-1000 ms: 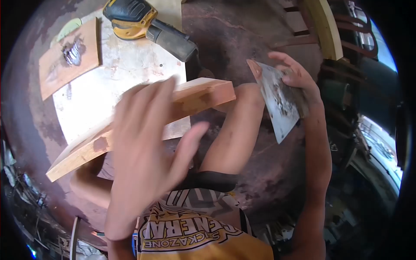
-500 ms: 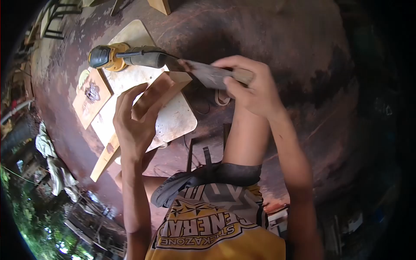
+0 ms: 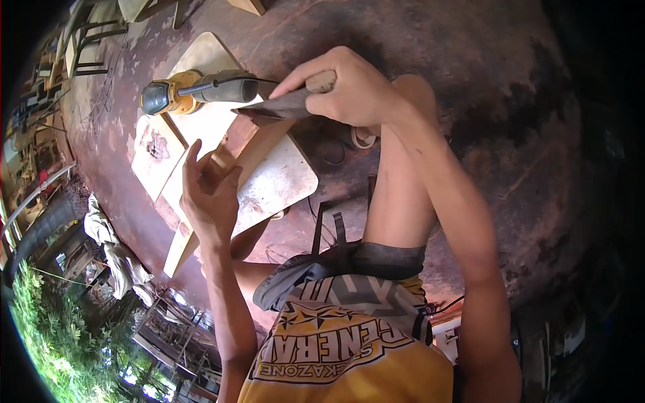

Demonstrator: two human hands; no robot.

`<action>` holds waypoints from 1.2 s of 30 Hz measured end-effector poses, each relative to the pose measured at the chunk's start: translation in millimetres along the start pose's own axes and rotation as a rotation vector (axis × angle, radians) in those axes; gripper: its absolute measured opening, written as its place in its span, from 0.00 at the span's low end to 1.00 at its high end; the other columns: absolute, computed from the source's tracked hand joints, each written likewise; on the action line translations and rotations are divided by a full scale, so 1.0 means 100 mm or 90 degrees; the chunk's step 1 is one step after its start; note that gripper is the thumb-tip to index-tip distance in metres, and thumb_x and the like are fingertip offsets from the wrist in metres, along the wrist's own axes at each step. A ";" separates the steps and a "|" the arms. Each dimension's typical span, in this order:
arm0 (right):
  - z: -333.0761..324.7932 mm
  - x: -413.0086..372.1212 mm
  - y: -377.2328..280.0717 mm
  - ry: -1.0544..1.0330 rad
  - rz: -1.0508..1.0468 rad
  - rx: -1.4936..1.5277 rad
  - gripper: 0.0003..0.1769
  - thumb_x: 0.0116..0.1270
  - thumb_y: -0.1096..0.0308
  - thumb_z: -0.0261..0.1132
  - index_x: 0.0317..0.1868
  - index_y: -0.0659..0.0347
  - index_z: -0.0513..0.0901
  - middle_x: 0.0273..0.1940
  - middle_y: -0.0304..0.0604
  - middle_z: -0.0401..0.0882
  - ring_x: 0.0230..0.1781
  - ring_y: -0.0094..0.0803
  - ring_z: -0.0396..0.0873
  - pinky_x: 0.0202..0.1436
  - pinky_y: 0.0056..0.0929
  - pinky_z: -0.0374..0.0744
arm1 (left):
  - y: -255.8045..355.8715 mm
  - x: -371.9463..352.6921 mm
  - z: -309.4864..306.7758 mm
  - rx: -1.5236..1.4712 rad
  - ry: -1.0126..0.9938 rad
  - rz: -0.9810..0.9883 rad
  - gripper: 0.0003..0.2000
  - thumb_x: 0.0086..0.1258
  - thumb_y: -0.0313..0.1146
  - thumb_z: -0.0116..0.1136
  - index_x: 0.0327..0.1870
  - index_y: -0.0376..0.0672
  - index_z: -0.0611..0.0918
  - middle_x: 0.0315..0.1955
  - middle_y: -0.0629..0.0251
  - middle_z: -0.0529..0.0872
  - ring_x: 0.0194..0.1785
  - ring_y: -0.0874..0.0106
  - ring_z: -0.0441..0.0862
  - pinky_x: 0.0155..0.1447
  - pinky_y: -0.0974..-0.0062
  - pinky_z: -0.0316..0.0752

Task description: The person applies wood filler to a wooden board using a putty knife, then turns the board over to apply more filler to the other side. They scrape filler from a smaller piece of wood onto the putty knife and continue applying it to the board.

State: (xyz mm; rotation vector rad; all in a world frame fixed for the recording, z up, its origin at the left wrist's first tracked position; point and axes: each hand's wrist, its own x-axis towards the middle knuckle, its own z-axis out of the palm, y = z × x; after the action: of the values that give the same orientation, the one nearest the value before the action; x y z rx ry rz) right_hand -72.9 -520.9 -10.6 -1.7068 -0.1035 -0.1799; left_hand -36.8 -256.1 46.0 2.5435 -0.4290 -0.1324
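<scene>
My left hand (image 3: 211, 201) curls its thumb and fingers around the near end of a wooden block (image 3: 259, 148), which slants up and away over a white board (image 3: 292, 178). Reddish-brown filler coats part of the block's upper face. In my right hand (image 3: 356, 91) is a putty knife (image 3: 285, 105) with a wide flat blade and a wooden handle. Its blade lies across the block's far end and seems to touch it; a dark smear shows by the blade edge. The left fingertips are partly hidden behind the block.
A yellow and black power sander (image 3: 178, 93) with a grey canister rests on the board's far part. Left of it lies a flat wood piece (image 3: 151, 151) with a dark filler patch. A wooden strip (image 3: 178, 254) juts out at the near left. White cloth (image 3: 117, 258) lies farther left.
The putty knife has moved left from beside the block's far end onto it, and its blade has turned. My left hand still holds the block; the whole view has shifted slightly.
</scene>
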 end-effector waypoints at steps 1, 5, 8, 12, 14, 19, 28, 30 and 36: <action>0.00 -0.05 -0.03 0.005 0.001 -0.010 0.23 0.48 0.80 0.58 0.43 0.57 0.90 0.17 0.35 0.77 0.19 0.16 0.67 0.26 0.19 0.67 | -0.02 0.00 0.01 -0.003 0.009 0.009 0.32 0.55 0.24 0.72 0.64 0.42 0.76 0.30 0.66 0.85 0.33 0.78 0.78 0.42 0.78 0.74; -0.03 -0.22 -0.17 -0.015 0.083 0.037 0.21 0.47 0.80 0.60 0.42 0.58 0.90 0.23 0.46 0.80 0.22 0.29 0.71 0.34 0.28 0.76 | -0.02 0.00 0.02 0.008 0.019 0.012 0.32 0.55 0.24 0.72 0.64 0.43 0.76 0.31 0.65 0.86 0.34 0.77 0.79 0.44 0.77 0.75; -0.02 -0.35 -0.18 -0.036 0.080 -0.002 0.21 0.48 0.81 0.59 0.42 0.58 0.90 0.23 0.46 0.81 0.22 0.24 0.72 0.32 0.24 0.74 | 0.02 -0.01 -0.01 0.002 -0.031 -0.067 0.34 0.56 0.25 0.73 0.67 0.40 0.73 0.48 0.56 0.87 0.48 0.69 0.85 0.54 0.70 0.79; 0.09 -0.52 -0.22 0.043 -0.025 0.069 0.20 0.51 0.80 0.61 0.44 0.56 0.90 0.20 0.38 0.80 0.19 0.18 0.72 0.27 0.19 0.72 | -0.05 -0.06 0.00 -0.039 0.026 0.001 0.31 0.57 0.26 0.72 0.65 0.40 0.74 0.51 0.55 0.85 0.49 0.64 0.85 0.53 0.68 0.79; 0.03 -0.63 -0.32 0.176 0.139 0.122 0.17 0.52 0.78 0.63 0.41 0.57 0.90 0.21 0.37 0.82 0.21 0.19 0.75 0.29 0.19 0.74 | -0.07 -0.12 -0.07 0.081 0.134 0.209 0.27 0.58 0.27 0.72 0.61 0.41 0.78 0.53 0.55 0.84 0.53 0.63 0.83 0.59 0.66 0.76; 0.23 -0.83 -0.55 0.237 0.266 0.598 0.22 0.62 0.75 0.65 0.57 0.68 0.80 0.48 0.48 0.84 0.50 0.31 0.82 0.56 0.29 0.78 | -0.35 -0.82 -0.34 -0.014 0.176 0.057 0.04 0.64 0.24 0.65 0.38 0.38 0.84 0.31 0.61 0.88 0.37 0.68 0.85 0.43 0.72 0.78; 0.50 -0.95 -0.94 0.219 0.205 0.637 0.24 0.64 0.73 0.64 0.60 0.68 0.73 0.55 0.50 0.79 0.59 0.40 0.77 0.66 0.41 0.73 | -1.06 -1.85 -0.56 -0.175 0.280 -0.109 0.12 0.75 0.25 0.52 0.26 0.35 0.79 0.17 0.62 0.78 0.21 0.70 0.75 0.28 0.73 0.68; 0.51 -0.98 -1.04 0.241 0.206 0.611 0.23 0.65 0.72 0.64 0.60 0.69 0.74 0.55 0.50 0.79 0.58 0.40 0.77 0.66 0.41 0.73 | -0.89 -1.52 -0.43 -0.208 0.240 -0.019 0.12 0.62 0.17 0.59 0.46 0.39 0.84 0.32 0.57 0.86 0.32 0.64 0.82 0.37 0.70 0.75; 0.55 -1.14 -1.28 0.281 0.203 0.573 0.23 0.65 0.72 0.64 0.60 0.71 0.73 0.55 0.51 0.78 0.58 0.41 0.77 0.67 0.42 0.72 | 0.05 0.06 0.01 -0.014 0.228 0.353 0.18 0.68 0.33 0.58 0.57 0.39 0.78 0.48 0.52 0.85 0.57 0.53 0.79 0.64 0.58 0.72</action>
State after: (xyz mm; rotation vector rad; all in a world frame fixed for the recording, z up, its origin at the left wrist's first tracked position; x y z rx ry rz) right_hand -203.6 -444.5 86.2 -0.7441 0.3676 -0.2225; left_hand -33.1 -262.7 47.7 2.2616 -0.9490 0.5101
